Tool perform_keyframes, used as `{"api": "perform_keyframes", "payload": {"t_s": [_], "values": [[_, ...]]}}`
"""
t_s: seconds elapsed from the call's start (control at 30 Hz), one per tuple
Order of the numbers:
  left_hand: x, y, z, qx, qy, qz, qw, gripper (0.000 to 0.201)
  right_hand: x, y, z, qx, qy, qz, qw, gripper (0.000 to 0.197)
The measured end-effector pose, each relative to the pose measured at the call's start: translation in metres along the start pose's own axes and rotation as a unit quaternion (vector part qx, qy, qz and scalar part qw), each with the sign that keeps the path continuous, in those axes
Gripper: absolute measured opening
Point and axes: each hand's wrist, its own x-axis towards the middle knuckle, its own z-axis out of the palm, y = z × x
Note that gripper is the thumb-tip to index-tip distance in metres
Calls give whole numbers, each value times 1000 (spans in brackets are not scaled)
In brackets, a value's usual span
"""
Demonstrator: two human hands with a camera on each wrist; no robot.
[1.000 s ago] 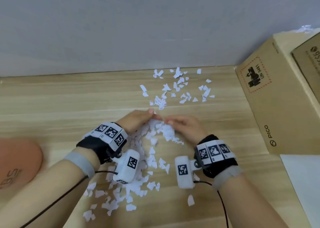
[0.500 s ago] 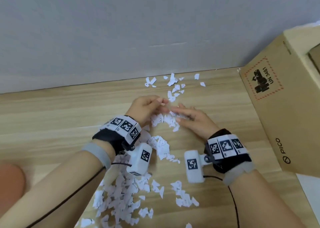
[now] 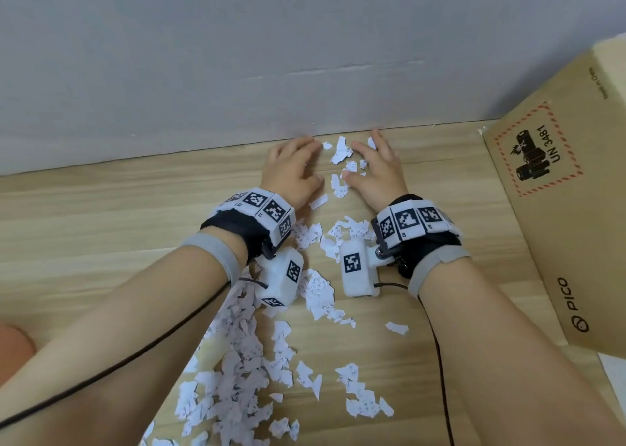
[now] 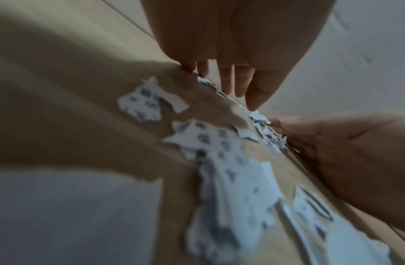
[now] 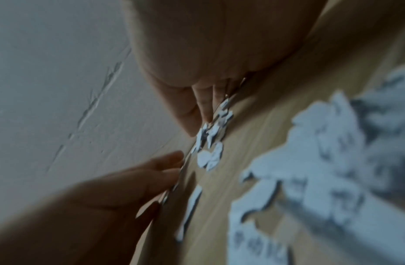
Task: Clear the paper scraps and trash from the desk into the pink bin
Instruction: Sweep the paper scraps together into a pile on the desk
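Observation:
Torn white paper scraps (image 3: 341, 154) lie at the far edge of the wooden desk (image 3: 101, 215), close to the wall. My left hand (image 3: 293, 166) and right hand (image 3: 377, 169) rest palm down on either side of them, fingers stretched toward the wall and holding nothing. The left wrist view shows my left fingers (image 4: 233, 80) straight on the desk, with my right hand (image 4: 333, 143) opposite. A long trail of scraps (image 3: 244, 361) runs back under my left forearm. Only a corner of the pink bin (image 3: 13, 340) shows at the left edge.
A large cardboard box (image 3: 559, 208) stands on the desk at the right, close to my right wrist. The grey wall (image 3: 237, 56) closes off the far edge just beyond my fingertips. Cables run along both forearms.
Both hands have moved away from me, from the middle of the desk up to the wall. They were close together over a clump of scraps; now they lie apart around the farthest scraps.

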Motion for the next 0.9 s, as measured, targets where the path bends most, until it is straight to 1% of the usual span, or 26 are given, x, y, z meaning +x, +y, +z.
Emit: {"api": "perform_keyframes", "payload": {"t_s": [0.1, 0.17, 0.23, 0.27, 0.33, 0.4, 0.5, 0.57, 0.67, 0.77, 0.9], "values": [[0, 5, 2, 4, -33, 16, 999, 60, -1, -3, 5, -9, -13, -6, 1000, 58], [2, 9, 2, -13, -60, 42, 997, 61, -2, -6, 6, -24, -48, -16, 998, 63], [3, 13, -1, -50, -98, 75, 991, 62, -4, -7, 6, -41, -90, -40, 994, 66], [3, 14, -3, -61, -114, 82, 988, 63, -6, -7, 6, -50, -109, -55, 991, 67], [-3, 12, -8, -47, -131, 84, 987, 62, -13, -3, 3, -63, -143, -79, 985, 68], [-15, 5, -12, -6, -138, 93, 986, 57, -24, 0, 1, -81, -179, -95, 976, 68], [-41, -5, -16, 19, -167, 92, 982, 50, -48, 2, 2, -109, -232, -109, 960, 68], [-62, -7, -18, 20, -193, 81, 978, 47, -67, -1, 4, -101, -261, -108, 954, 66], [-98, -5, -19, 29, -212, 71, 974, 44, -101, -6, 10, -81, -293, -96, 948, 65], [-137, -3, -16, 25, -223, 66, 972, 44, -140, -8, 21, -69, -303, -88, 946, 65], [-188, -10, -3, 46, -239, 55, 968, 45, -189, -6, 39, -57, -294, -80, 951, 67]]}}
